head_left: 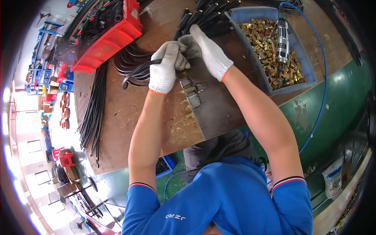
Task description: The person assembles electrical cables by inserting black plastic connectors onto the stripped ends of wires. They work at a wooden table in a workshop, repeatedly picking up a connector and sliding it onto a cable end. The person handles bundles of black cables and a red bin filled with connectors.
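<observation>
Both hands wear white knit gloves. My left hand [166, 66] is closed around a black hose [135, 71] that curves away to the left. My right hand [205, 49] meets the left one at the hose's end, fingers pinched there; what it pinches is hidden by the gloves. Just below the hands a small metal fixture [190, 91] is mounted on a grey steel plate [219, 113] on the brown workbench [117, 129].
A blue bin [309, 78] of brass fittings sits at right with a pneumatic driver [282, 39] lying on them and a blue air line [323, 90]. A red bin [107, 39] of hoses stands at back left. Loose black hoses [92, 117] lie left; finished hoses [205, 15] lie behind the hands.
</observation>
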A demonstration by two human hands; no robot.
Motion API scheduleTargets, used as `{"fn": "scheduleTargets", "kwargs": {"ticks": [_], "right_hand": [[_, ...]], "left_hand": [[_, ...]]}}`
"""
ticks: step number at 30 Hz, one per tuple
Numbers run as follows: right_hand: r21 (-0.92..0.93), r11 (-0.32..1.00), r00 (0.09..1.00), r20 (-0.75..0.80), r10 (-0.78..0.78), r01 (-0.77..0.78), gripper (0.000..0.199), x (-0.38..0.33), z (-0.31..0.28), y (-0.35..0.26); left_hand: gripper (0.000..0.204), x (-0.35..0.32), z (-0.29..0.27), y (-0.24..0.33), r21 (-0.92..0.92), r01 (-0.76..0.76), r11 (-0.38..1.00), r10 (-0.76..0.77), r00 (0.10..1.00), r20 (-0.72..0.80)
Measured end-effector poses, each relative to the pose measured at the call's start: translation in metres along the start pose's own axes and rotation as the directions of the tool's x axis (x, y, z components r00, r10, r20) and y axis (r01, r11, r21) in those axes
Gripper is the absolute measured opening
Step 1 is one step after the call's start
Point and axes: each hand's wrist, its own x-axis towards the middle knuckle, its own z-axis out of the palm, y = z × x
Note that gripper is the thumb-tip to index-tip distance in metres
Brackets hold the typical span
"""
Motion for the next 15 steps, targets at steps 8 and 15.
{"fn": "scheduleTargets", "kwargs": {"ticks": [8, 15], "right_hand": [[-0.111, 0.981, 0.985, -0.045, -0.168, 0.162, 0.043, -0.028, 0.034, -0.004], [-0.264, 0.911, 0.943, -0.02, -0.332, 0.316, 0.041, -0.017, 0.019, 0.024]], "left_hand": [[0.017, 0.004, 0.003, -0.016, 0.218, -0.051, 0.975, 0.076, 0.991, -0.109], [0.017, 0.0, 0.0, -0.035, 0.18, -0.134, 0.974, 0.138, 0.99, -0.01]]}}
